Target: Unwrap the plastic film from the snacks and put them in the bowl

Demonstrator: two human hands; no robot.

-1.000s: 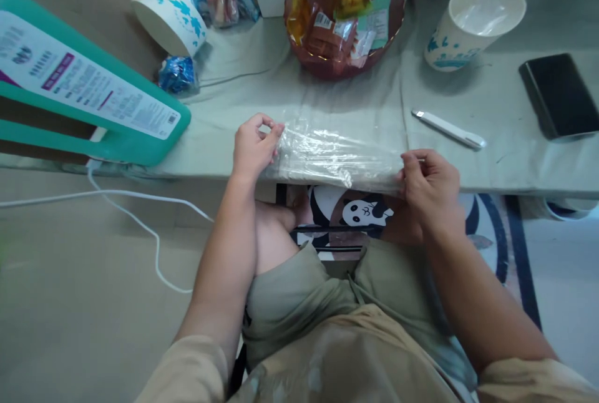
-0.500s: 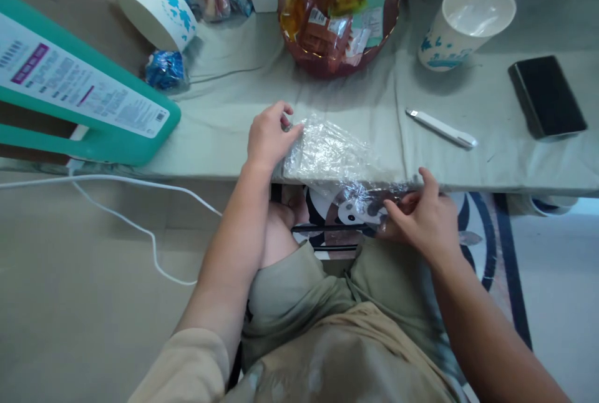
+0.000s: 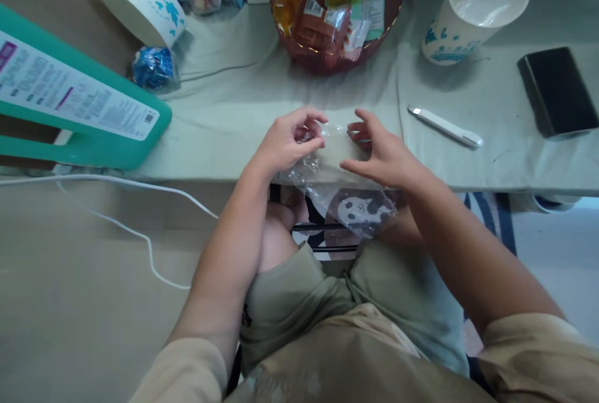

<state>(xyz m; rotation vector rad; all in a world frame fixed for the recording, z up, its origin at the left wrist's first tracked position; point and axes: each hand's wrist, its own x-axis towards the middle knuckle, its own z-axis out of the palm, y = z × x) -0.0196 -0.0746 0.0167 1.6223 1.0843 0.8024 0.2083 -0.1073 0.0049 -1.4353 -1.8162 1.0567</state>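
A crumpled sheet of clear plastic film (image 3: 309, 169) lies at the table's front edge and hangs down over it. My left hand (image 3: 287, 141) pinches the film's upper left part between thumb and curled fingers. To the right of it, my right hand (image 3: 381, 150) has its thumb and fingers apart, hovering by the film's top with nothing visibly gripped. A white utility knife (image 3: 444, 126) rests on the cloth to the right of my right hand.
Behind my hands stands a dark red bowl (image 3: 322, 60) of wrapped snacks. Right of it are a paper cup (image 3: 449, 41) and a black box-like object (image 3: 559, 91). Leftward are a tipped paper cup (image 3: 150, 7), a blue wrapped item (image 3: 153, 67), a green container (image 3: 154, 122) and a white cable (image 3: 140, 183).
My right hand has let go of the film's lower right end and moved up and left, near my left hand. My left hand has shifted slightly right, bunching the film.
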